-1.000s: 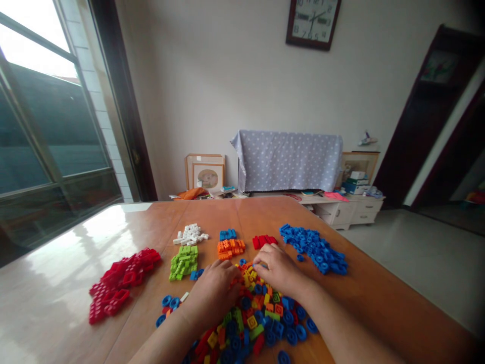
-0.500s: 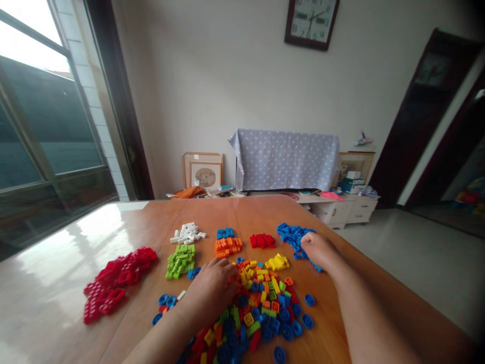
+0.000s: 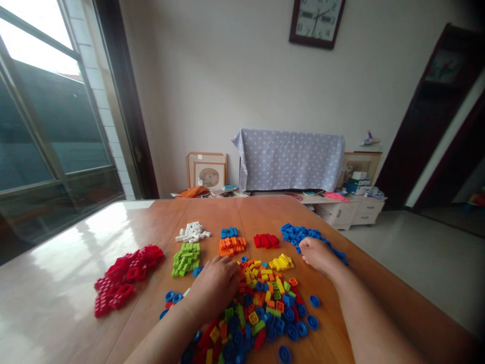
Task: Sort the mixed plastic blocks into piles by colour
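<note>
Fingers of my left hand are curled down and bunched over the near-left edge of the mixed pile of bricks, just below the middle of the frame; the tips are buried among the pieces, so I cannot tell whether they pinch one. My right hand sits to the right of centre, fingers folded into a loose fist, knuckles touching the near end of the blue pile; what it grips, if anything, is hidden.

From my head camera the mixed pile spreads from the centre down to the lower edge of the frame, a jumble of blue rings, orange, yellow, green and red pieces. Sorted heaps lie beyond it in a row: white bricks, green bricks, a small blue stack just behind the orange bricks, then red bricks, with yellow bricks between my two hands. A large red pile lies well apart at the left of the frame. All rest on the wooden table.

In the upper part of the frame a clock hangs on the wall, and a dotted cloth drapes something on the low cabinet.
</note>
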A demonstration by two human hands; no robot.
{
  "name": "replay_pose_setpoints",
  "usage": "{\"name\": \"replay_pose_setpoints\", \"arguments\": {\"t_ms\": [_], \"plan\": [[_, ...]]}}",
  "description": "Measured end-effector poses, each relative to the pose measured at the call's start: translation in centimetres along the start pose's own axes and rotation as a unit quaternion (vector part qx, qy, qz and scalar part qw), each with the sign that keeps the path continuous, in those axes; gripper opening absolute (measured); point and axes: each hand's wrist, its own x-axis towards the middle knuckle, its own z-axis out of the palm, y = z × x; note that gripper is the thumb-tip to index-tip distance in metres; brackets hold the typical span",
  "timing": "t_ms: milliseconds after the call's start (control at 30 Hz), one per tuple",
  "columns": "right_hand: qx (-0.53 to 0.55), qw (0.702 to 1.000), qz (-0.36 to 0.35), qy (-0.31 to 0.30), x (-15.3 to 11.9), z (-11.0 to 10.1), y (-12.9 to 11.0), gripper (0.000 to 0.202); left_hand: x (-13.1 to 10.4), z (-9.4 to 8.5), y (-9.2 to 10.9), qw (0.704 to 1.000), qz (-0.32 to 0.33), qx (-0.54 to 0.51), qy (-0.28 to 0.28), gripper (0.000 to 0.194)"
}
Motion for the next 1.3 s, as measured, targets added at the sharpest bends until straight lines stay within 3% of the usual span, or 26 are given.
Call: {"name": "replay_pose_setpoints", "arguments": {"t_ms": [167, 333, 433, 533, 700, 867, 1300], "plan": [[0.041, 0.998, -0.035, -0.017, -0.6, -0.5, -1.7, 0.02, -0.1, 0.2, -0.3, 1.0, -0.013, 0.008, 0.016, 0.017], [0.058, 0.983, -0.168, -0.032, -2.7, 0.0, -6.0, 0.025, -0.2, 0.0, -0.1, 0.999, -0.023, 0.025, 0.027, 0.018], [0.031, 0.963, -0.267, -0.028, -4.2, 0.9, -8.5, 0.03, -0.2, -0.1, -0.4, 0.998, -0.045, 0.027, 0.035, 0.029], [-0.005, 0.947, -0.315, -0.058, -5.2, 2.0, -10.5, 0.037, -0.2, 0.4, -1.0, 0.997, -0.067, 0.03, 0.03, 0.039], [-0.055, 0.937, -0.317, -0.138, -5.9, 3.2, -12.8, 0.046, -0.1, 1.7, -1.9, 0.998, -0.061, 0.025, -0.006, 0.044], [-0.071, 0.927, -0.302, -0.211, -6.3, 3.8, -13.8, 0.05, 0.0, 1.8, -1.8, 0.999, -0.044, 0.016, -0.006, 0.041], [-0.083, 0.918, -0.355, -0.154, -6.8, 4.0, -14.4, 0.043, 0.0, 1.9, -1.6, 0.996, -0.06, 0.063, -0.005, 0.044]]}}
